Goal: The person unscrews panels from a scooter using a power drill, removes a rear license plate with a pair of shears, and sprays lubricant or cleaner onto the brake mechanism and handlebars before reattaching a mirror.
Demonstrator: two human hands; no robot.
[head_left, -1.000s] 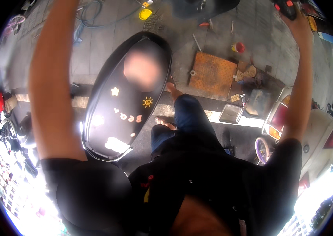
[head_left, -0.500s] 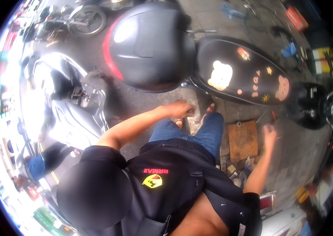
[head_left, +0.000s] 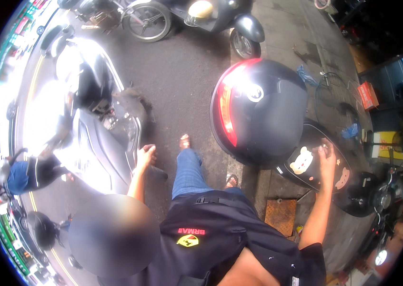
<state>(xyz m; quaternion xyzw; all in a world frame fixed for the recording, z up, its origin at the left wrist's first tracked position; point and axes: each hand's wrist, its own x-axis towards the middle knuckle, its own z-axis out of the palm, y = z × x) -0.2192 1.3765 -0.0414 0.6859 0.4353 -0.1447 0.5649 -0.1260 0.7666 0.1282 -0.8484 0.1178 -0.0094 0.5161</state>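
My left hand (head_left: 147, 155) is at the side of a silver scooter (head_left: 101, 143), with its fingers curled in. Whether it touches the scooter or holds anything is hidden. Over the black seat (head_left: 317, 129) of a parked scooter, my right hand (head_left: 326, 155) is raised with its fingers bent together. I cannot make out what, if anything, is in it. The seat carries a pale bear picture (head_left: 301, 161). Behind that seat sits a black top box (head_left: 270, 107) with a red reflector strip, to the left of my right hand.
More motorbikes stand at the far side, one with a dark front wheel (head_left: 244, 44). A rusty metal plate (head_left: 280, 215) lies in the pavement at my right. A red box (head_left: 368, 95) and a blue cloth (head_left: 350, 131) are farther right. Another person (head_left: 25, 176) is at the left.
I have stepped and turned, so the top box and seat have shifted right in view. My left hand has swung out to the left near the silver scooter; my right hand has come over the seat.
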